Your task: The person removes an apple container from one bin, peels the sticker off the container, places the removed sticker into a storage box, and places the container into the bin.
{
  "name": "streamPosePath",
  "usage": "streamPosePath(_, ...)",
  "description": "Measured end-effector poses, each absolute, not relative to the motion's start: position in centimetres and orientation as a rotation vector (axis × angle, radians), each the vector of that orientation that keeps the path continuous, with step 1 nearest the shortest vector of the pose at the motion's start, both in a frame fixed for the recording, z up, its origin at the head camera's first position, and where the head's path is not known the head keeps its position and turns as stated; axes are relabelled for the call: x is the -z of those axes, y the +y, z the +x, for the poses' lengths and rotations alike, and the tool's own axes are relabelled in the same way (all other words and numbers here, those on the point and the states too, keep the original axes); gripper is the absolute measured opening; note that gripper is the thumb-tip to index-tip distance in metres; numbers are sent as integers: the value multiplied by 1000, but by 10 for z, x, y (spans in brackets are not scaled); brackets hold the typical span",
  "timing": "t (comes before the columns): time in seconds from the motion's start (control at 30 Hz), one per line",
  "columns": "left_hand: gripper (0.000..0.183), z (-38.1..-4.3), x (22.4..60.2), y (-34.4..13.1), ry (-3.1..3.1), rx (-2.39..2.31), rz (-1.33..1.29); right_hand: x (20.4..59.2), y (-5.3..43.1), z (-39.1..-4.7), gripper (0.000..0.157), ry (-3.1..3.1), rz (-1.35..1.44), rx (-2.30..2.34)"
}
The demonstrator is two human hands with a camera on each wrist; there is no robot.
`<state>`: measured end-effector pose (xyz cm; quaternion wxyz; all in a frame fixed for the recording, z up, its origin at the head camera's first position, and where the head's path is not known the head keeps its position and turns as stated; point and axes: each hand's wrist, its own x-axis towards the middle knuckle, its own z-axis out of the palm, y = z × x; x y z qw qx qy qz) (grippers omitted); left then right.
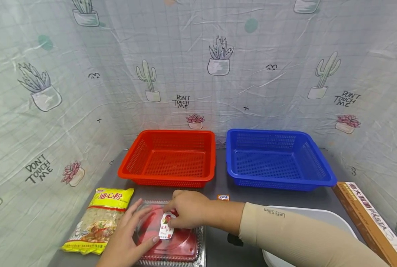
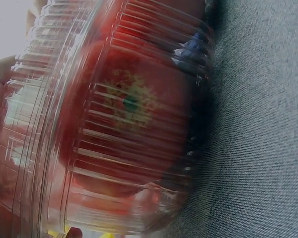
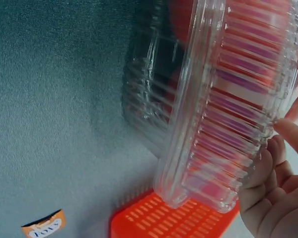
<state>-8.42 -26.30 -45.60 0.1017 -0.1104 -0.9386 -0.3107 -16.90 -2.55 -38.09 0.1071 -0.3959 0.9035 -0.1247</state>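
A square clear plastic clamshell box [image 1: 185, 246] with red produce inside lies at the front of the table; in the left wrist view one round red fruit [image 2: 154, 106] shows through its ribbed wall. On its lid is a white printed label [image 1: 165, 233] with a fruit picture. My left hand [image 1: 126, 231] rests along the lid's left side, fingers spread and fairly straight, thumb tip by the label's lower end. Reaching over from the right, my right hand [image 1: 192, 209] has curled fingers, with thumb and index finger pinching the label's upper part. Its fingertips are partly hidden.
A red basket [image 1: 166, 181] and a blue basket [image 1: 282, 182] stand at the back. Left of the box lies a yellow pasta bag [image 1: 101, 218]. To the right are a white tray [image 1: 305, 210], partly under my forearm, and a long pasta box [image 1: 368, 218]. A small orange packet [image 1: 223, 197] lies behind my wrist.
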Motion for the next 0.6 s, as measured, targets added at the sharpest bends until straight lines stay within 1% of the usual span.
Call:
streamPosePath(0.13, 72, -84, 456, -263, -2756, 919, -340, 382, -27, -169, 33, 2672, -1158, 418)
streamPosePath(0.33, 72, -84, 458, -263, -2727, 920, -358, 388, -30, -168, 10, 2693, -1109, 571)
streamPosePath(0.37, 71, -84, 458, -263, -2724, 925, -358, 390, -31, -168, 9, 2699, -1106, 598)
streamPosePath(0.6, 67, -84, 460, -265, -2726, 975, -345, 397, -33, -168, 17, 2729, -1112, 756)
